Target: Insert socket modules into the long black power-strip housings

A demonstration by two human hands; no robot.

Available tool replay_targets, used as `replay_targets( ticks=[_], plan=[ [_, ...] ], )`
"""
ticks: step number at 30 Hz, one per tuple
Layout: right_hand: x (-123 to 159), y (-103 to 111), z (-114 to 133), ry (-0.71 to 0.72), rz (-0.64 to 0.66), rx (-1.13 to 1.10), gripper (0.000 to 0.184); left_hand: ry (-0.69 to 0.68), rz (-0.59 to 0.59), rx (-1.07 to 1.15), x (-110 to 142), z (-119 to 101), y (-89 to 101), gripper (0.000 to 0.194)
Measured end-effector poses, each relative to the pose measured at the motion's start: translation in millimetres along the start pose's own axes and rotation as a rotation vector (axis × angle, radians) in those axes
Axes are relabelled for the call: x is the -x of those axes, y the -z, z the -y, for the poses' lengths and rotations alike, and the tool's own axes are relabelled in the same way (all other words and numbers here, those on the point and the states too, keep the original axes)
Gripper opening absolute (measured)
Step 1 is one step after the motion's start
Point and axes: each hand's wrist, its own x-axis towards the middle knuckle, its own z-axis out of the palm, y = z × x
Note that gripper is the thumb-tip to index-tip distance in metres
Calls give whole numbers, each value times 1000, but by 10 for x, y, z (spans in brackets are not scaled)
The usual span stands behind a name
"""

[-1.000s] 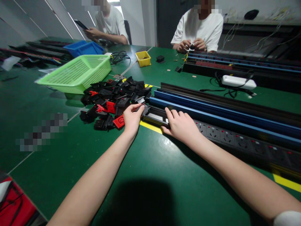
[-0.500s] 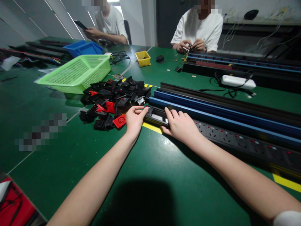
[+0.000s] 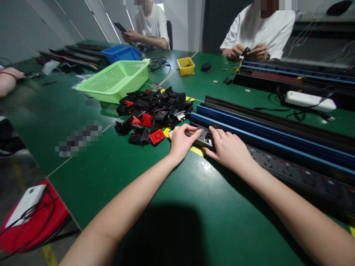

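My left hand (image 3: pixel 181 142) is closed around the near end of a long black power strip (image 3: pixel 287 170). Its thumb presses on a dark grey socket module (image 3: pixel 204 135) in the strip's channel. My right hand (image 3: pixel 231 147) grips the strip just to the right, fingers over the far side and thumb on the near side. Between the hands a pale stretch of open channel shows. Rows of sockets with red parts run along the strip beyond my right hand. Left of my left hand lies a pile of black socket modules (image 3: pixel 161 114), with a red socket module (image 3: pixel 156 137) at its near edge.
Blue rails (image 3: pixel 266 133) lie parallel behind the strip. A green basket (image 3: pixel 116 79), blue bin (image 3: pixel 122 54) and yellow bin (image 3: pixel 185 67) stand farther back. Two people sit across the table; a hand (image 3: pixel 9 81) shows at far left. A red stool (image 3: pixel 52 207) stands at lower left.
My left hand has slid rightward along the strip with the socket module, closer to my right hand, and less open channel shows. The view has turned left. The right hand keeps its grip.
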Motion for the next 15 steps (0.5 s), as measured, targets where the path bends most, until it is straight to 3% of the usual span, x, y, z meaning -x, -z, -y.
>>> replay_targets(
  ticks=[4,8,15],
  plan=[
    [-7,-8,-54,9,-12,-116,75,-148,-9,-197,18,-44,51,16],
    [7,-7,-74,19,-52,-213,71,-290,98,-192,31,-58,44,17],
    [26,-32,-100,122,-143,-286,79,-284,110,-164,26,-64,38,17]
  ],
)
